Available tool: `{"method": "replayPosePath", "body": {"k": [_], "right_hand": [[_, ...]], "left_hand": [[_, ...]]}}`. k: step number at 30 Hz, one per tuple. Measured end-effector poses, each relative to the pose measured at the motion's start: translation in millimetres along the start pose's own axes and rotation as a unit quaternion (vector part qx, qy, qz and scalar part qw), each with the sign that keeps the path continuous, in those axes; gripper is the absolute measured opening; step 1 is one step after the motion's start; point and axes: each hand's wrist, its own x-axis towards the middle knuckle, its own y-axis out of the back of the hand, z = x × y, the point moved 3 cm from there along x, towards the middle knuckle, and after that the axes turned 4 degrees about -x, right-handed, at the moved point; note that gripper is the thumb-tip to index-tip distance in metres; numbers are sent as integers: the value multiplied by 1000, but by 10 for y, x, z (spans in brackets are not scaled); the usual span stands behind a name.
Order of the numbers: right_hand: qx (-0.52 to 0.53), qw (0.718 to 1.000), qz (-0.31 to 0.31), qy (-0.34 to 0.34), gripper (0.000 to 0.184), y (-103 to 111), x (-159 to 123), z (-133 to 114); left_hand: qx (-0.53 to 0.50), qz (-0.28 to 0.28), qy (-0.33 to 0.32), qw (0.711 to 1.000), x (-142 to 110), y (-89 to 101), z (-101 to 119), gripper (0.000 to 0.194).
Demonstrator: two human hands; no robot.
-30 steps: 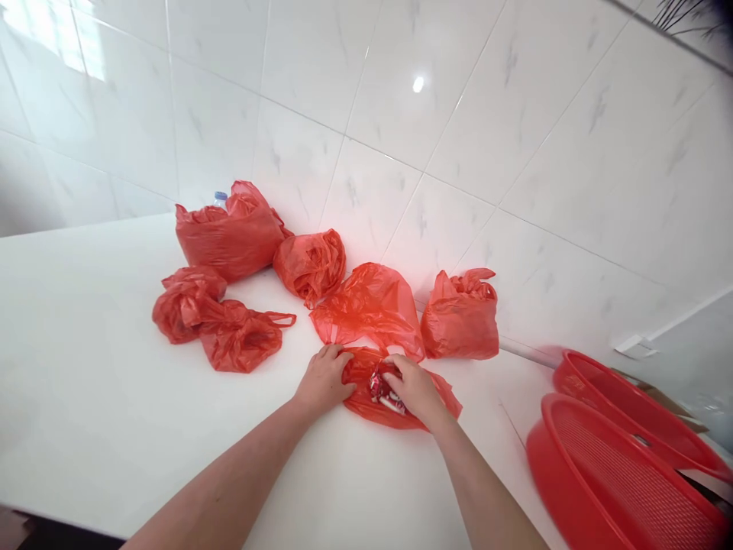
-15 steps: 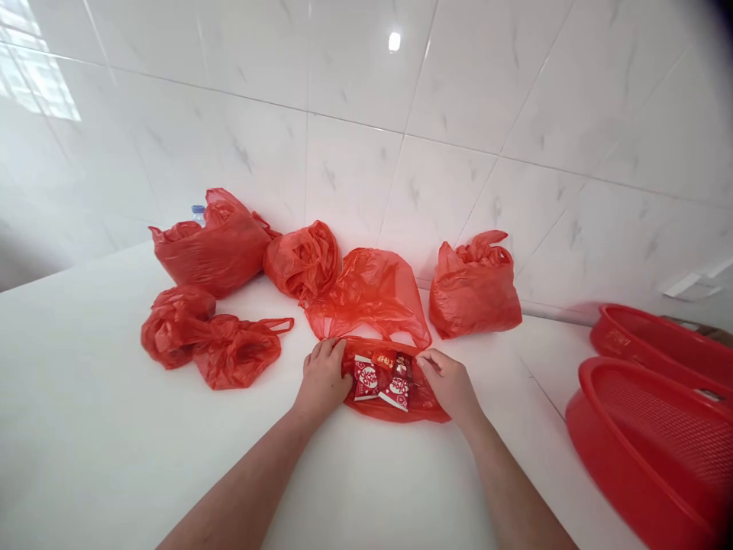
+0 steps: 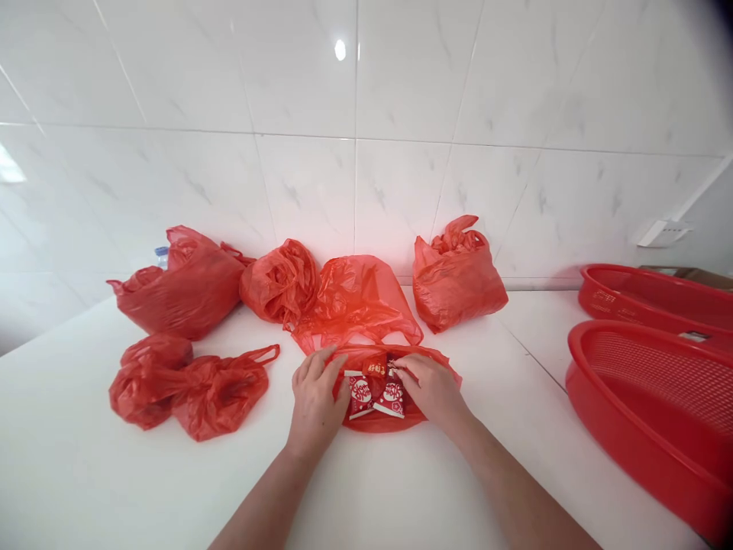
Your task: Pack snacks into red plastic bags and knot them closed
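A small red plastic bag (image 3: pixel 382 422) lies flat on the white counter (image 3: pixel 85 473) right in front of me, its mouth spread. Inside it are red and white sweet packets (image 3: pixel 375 391). My left hand (image 3: pixel 314 401) lies on the bag's left edge, its fingers stretched and pressing the plastic. At the right edge my right hand (image 3: pixel 431 388) has its fingers curled on the rim, the fingertips touching the packets.
Several more red plastic bags sit behind and to the left: a large one (image 3: pixel 186 284) with a bottle cap showing, a crumpled one (image 3: pixel 280 281), a loose one (image 3: pixel 358 298), a tied one (image 3: pixel 458 279), two low ones (image 3: pixel 183 386). Two red mesh baskets (image 3: pixel 653 405) stand at the right. Tiled wall behind.
My view has swung to face the wall squarely. My right hand left the middle of the bag for its right rim, which uncovered the packets. My left hand flattened on the left edge.
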Motion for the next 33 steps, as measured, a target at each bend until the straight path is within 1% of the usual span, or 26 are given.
{"method": "replayPosePath", "body": {"k": [2,3,4,6,7,9,13,18,22,25,29,33], "right_hand": [[-12,1000,-24,-14,21,-37,-15,-27],[-19,999,-39,-19,26,-58,-23,-34],[-26,998,-53,-22,34,-78,-32,-38],[-41,996,-72,-21,47,-109,-49,-44],[-46,996,-75,-18,48,-119,-56,-48],[-45,996,-73,-18,44,-134,-65,-55],[-19,998,-45,-42,29,-176,-62,-47],[-15,999,6,-39,15,-205,-43,-32],[-24,996,64,-55,9,-129,-33,-25],[-29,993,102,-58,11,-73,-28,6],[-62,993,93,-42,21,-89,-18,58],[-108,991,77,-6,19,-130,26,-10]], "left_hand": [[-20,-37,-32,999,-18,-26,49,29],[-29,-65,-44,996,-34,-59,64,31],[-36,-95,-52,993,-52,-99,72,38],[-43,-146,-52,987,-90,-181,71,58],[-45,-162,-47,985,-105,-213,66,66],[-47,-175,-31,983,-121,-246,54,70],[-58,-164,-23,985,-100,-221,61,63],[-47,-110,-30,992,-55,-138,80,59],[-26,-72,-24,997,-54,-91,86,55],[-29,-63,-28,997,-63,-99,83,50],[-58,-81,-49,994,-76,-150,86,46],[-56,-76,-57,994,-73,-170,108,48]]}}
